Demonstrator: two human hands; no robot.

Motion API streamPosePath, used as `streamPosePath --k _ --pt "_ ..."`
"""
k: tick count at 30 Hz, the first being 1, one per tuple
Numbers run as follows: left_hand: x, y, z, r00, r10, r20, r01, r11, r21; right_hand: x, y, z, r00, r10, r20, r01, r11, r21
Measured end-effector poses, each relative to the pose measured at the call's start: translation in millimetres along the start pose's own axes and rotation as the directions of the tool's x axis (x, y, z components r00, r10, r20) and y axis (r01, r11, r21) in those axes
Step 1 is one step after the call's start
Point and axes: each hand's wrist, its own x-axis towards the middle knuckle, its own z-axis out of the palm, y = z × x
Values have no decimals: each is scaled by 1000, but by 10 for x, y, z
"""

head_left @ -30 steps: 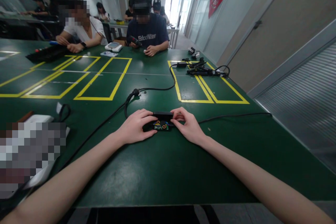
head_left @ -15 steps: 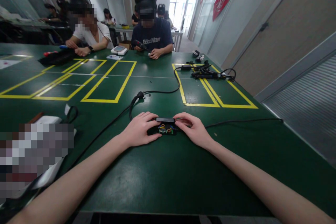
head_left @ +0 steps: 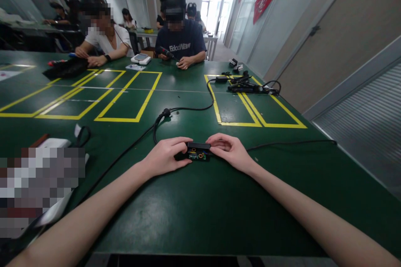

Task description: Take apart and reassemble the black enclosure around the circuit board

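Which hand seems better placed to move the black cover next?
Probably the right hand: thumb and fingers meet the black cover at one end, while the left hand has its thumb beside the circuit board.

The left grip (head_left: 164, 156) and the right grip (head_left: 231, 152) are both showing bare, with slender, tapering fingers (head_left: 217, 138). Behind slim wrists (head_left: 145, 168), the uncovered left forearm (head_left: 87, 219) and right forearm (head_left: 300, 207) are widening toward the near edge of the worktop (head_left: 200, 212). Below it, a black patch (head_left: 188, 261) is showing, too dim to tell as clothing.
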Motion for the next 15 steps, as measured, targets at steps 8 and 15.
streamPosePath --k 8,15 --pt "-2 3 31 998 -60 -1 59 996 -60 -34 -68 -19 986 -144 85 154 982 -114" --pt "17 7 34 999 -26 30 26 1000 -3 -43 -39 -24 957 -257 137 286 915 -283"
